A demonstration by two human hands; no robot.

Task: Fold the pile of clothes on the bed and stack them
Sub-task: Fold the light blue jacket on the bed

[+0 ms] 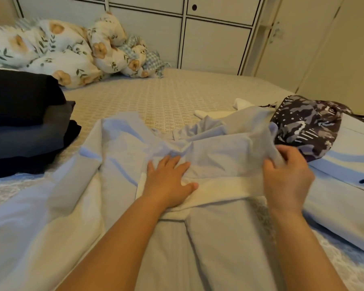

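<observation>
A pale blue garment [122, 185] with a cream band lies spread across the bed in front of me. My left hand [168, 181] presses flat on its middle, fingers straight, just above the cream band. My right hand [286, 175] grips a raised fold of the same pale blue cloth at the right. A stack of folded dark clothes [23, 120] sits at the left. A dark patterned garment [307, 131] lies bunched at the right, on top of another pale blue piece [345, 185].
The bed [156, 97] has a beige patterned cover. A floral duvet and pillows [57, 51] are heaped at the far left. White cabinet doors [214, 43] stand behind the bed. A small white item [214, 112] lies beyond the garment.
</observation>
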